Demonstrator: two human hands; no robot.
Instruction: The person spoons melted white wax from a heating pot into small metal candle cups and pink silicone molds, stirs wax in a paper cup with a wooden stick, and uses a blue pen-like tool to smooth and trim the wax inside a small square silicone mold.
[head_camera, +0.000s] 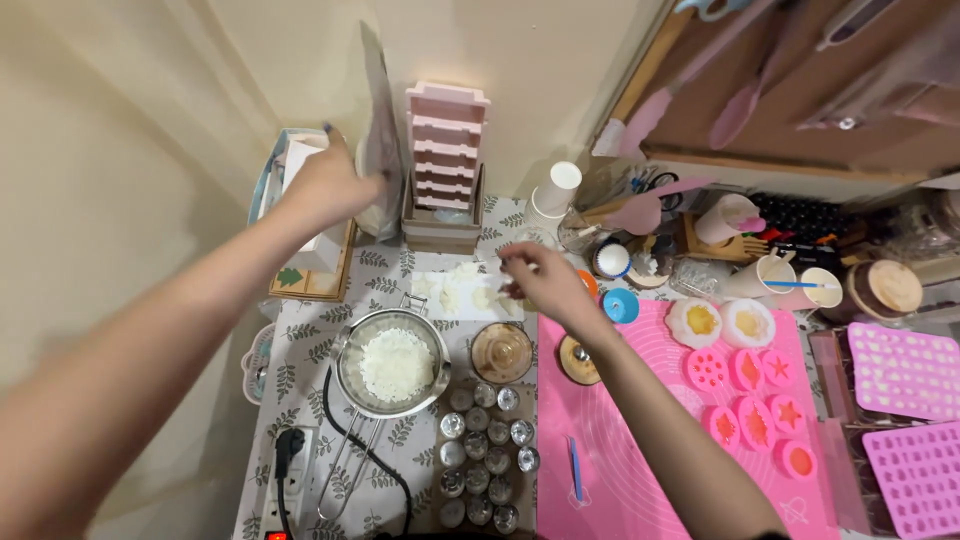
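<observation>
Nearest me, small metal cups (485, 450) sit in rows on the surface (300, 330), beside the pink mat (640, 420). Just beyond them, a metal strainer (392, 362) holds white flakes. My right hand (545, 282) hovers over a white sheet (465, 295) scattered with pale bits, fingers (512, 262) pinched together on a small pale piece; a glass-lidded jar (502, 352) stands near the wrist. Farther back, my left hand (325, 185) grips a tall grey bag (378, 130), fingers clamped on its side, just beside the pink stacked rack (445, 150) against the wall.
</observation>
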